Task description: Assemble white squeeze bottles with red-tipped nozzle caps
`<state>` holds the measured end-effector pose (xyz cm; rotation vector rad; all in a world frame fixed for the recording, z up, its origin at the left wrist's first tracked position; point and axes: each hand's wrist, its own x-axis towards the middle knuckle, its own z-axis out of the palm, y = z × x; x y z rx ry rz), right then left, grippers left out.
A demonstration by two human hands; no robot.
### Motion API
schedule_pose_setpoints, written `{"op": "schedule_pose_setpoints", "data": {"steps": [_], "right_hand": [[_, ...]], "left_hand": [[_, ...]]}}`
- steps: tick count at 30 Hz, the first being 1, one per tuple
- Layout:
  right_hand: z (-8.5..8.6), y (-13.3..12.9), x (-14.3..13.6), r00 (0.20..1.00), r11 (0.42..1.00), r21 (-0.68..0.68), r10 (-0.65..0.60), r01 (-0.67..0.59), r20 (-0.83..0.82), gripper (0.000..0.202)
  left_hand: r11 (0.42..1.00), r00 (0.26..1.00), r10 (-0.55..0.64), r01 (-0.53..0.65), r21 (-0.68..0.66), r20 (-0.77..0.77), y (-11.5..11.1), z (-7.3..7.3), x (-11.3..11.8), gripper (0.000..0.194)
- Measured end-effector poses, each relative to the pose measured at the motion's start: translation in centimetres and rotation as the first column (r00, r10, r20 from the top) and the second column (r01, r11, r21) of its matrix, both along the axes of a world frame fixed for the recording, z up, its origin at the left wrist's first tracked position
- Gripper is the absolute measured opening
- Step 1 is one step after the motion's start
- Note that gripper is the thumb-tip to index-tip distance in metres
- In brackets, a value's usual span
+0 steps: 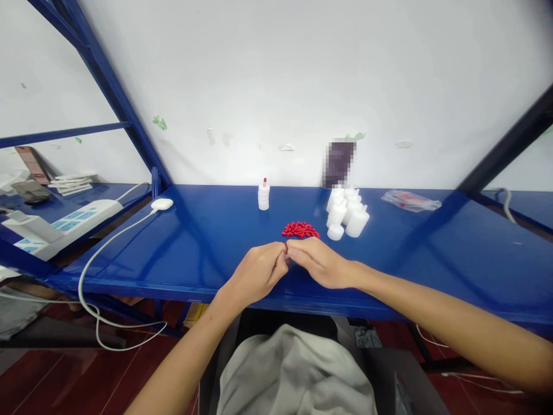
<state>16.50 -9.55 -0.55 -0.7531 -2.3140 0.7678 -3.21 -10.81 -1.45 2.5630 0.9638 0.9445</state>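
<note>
My left hand (pixel 260 271) and my right hand (pixel 322 262) meet above the front of the blue table, fingers closed and pressed together. Between the fingertips a little red and a pale bit show; most of what they pinch is hidden. Just beyond the hands lies a heap of small red caps (pixel 300 229). To the right stands a group of white plastic bottles (pixel 345 210) with nozzle tops, and a short white round piece (pixel 336 232) sits in front of them. Farther back, one white squeeze bottle (pixel 263 197) stands upright with a red tip on its nozzle.
A clear plastic bag (pixel 410 201) with red bits inside lies at the back right of the blue table (pixel 207 230). On the left, a white puck-like charger (pixel 162 204) trails a cable over the front edge. A power strip (pixel 64 227) rests beyond the blue frame post.
</note>
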Motion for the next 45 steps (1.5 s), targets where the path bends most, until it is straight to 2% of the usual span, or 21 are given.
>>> {"op": "schedule_pose_setpoints", "data": {"steps": [2, 3, 6, 8, 10, 12, 14, 17, 20, 23, 25, 28, 31, 32, 34, 37, 42, 43, 45], "right_hand": [[0.2, 0.3, 0.3, 0.991, 0.994, -0.079, -0.082, 0.074, -0.103, 0.039], [0.4, 0.5, 0.6, 0.987, 0.99, -0.064, -0.129, 0.123, -0.098, 0.039], [0.9, 1.2, 1.3, 0.95, 0.948, 0.196, -0.278, 0.249, 0.14, 0.03], [1.0, 1.5, 1.6, 0.864, 0.888, 0.384, -0.387, 0.254, 0.322, 0.022], [0.9, 1.7, 1.6, 0.776, 0.837, 0.489, -0.472, 0.245, 0.419, 0.018], [0.9, 1.7, 1.4, 0.733, 0.807, 0.534, -0.52, 0.253, 0.439, 0.018], [1.1, 1.5, 1.3, 0.755, 0.806, 0.519, -0.522, 0.284, 0.398, 0.021], [1.5, 0.8, 0.9, 0.873, 0.883, 0.379, -0.395, 0.276, 0.285, 0.027], [1.2, 0.1, 0.3, 0.952, 0.948, 0.263, -0.234, 0.178, 0.199, 0.028], [0.6, -0.2, -0.1, 0.968, 0.954, 0.266, -0.186, 0.137, 0.166, 0.028], [0.9, -0.1, 0.3, 0.956, 0.929, 0.328, -0.236, 0.17, 0.174, 0.029], [2.7, 0.3, 2.2, 0.869, 0.834, 0.457, -0.443, 0.308, 0.223, 0.031], [5.4, 0.8, 5.1, 0.674, 0.689, 0.521, -0.691, 0.504, 0.261, 0.034], [6.1, 1.0, 6.0, 0.612, 0.647, 0.538, -0.741, 0.541, 0.276, 0.034], [6.8, 1.3, 7.3, 0.51, 0.601, 0.55, -0.794, 0.58, 0.33, 0.037], [6.5, 1.6, 7.9, 0.426, 0.598, 0.539, -0.801, 0.593, 0.42, 0.042], [5.0, 1.6, 7.3, 0.389, 0.662, 0.551, -0.747, 0.509, 0.539, 0.043], [4.9, 1.5, 7.1, 0.379, 0.658, 0.562, -0.751, 0.501, 0.541, 0.044], [4.8, 1.3, 6.7, 0.356, 0.608, 0.595, -0.792, 0.526, 0.496, 0.047]], "left_hand": [[0.994, 0.995, 0.094, -0.096, 0.058, 0.039, 0.0, 0.0, -0.1, 0.025], [0.987, 0.985, 0.144, -0.149, 0.056, 0.091, 0.1, 0.0, -0.2, 0.024], [0.957, 0.903, 0.29, -0.274, -0.096, 0.318, 0.3, -0.1, -0.5, 0.025], [0.928, 0.83, 0.37, -0.303, -0.218, 0.417, 0.5, -0.1, -0.7, 0.025], [0.908, 0.81, 0.408, -0.314, -0.276, 0.42, 0.7, -0.1, -0.7, 0.026], [0.911, 0.846, 0.393, -0.305, -0.279, 0.361, 0.8, 0.0, -0.6, 0.03], [0.929, 0.9, 0.334, -0.264, -0.258, 0.28, 0.8, 0.2, -0.4, 0.035], [0.959, 0.959, 0.224, -0.185, -0.214, 0.175, 0.6, 0.6, -0.2, 0.036], [0.975, 0.989, 0.107, -0.084, -0.208, 0.101, 0.3, 0.7, -0.1, 0.028], [0.968, 0.995, 0.042, -0.018, -0.251, 0.091, 0.2, 0.7, 0.0, 0.024], [0.962, 0.993, 0.049, -0.018, -0.272, 0.108, 0.2, 0.7, 0.0, 0.026], [0.959, 0.985, 0.09, -0.047, -0.279, 0.145, 0.2, 0.6, -0.2, 0.031], [0.957, 0.966, 0.15, -0.089, -0.275, 0.213, 0.3, 0.4, -0.4, 0.033], [0.955, 0.956, 0.171, -0.101, -0.279, 0.24, 0.4, 0.4, -0.5, 0.033], [0.945, 0.933, 0.216, -0.126, -0.302, 0.286, 0.4, 0.3, -0.6, 0.029], [0.924, 0.906, 0.281, -0.167, -0.344, 0.317, 0.6, 0.2, -0.6, 0.024], [0.906, 0.892, 0.317, -0.183, -0.382, 0.323, 0.8, 0.0, -0.7, 0.019], [0.906, 0.899, 0.307, -0.175, -0.386, 0.311, 0.9, 0.0, -0.7, 0.019], [0.91, 0.917, 0.278, -0.155, -0.384, 0.287, 1.0, 0.0, -0.7, 0.019]]}}
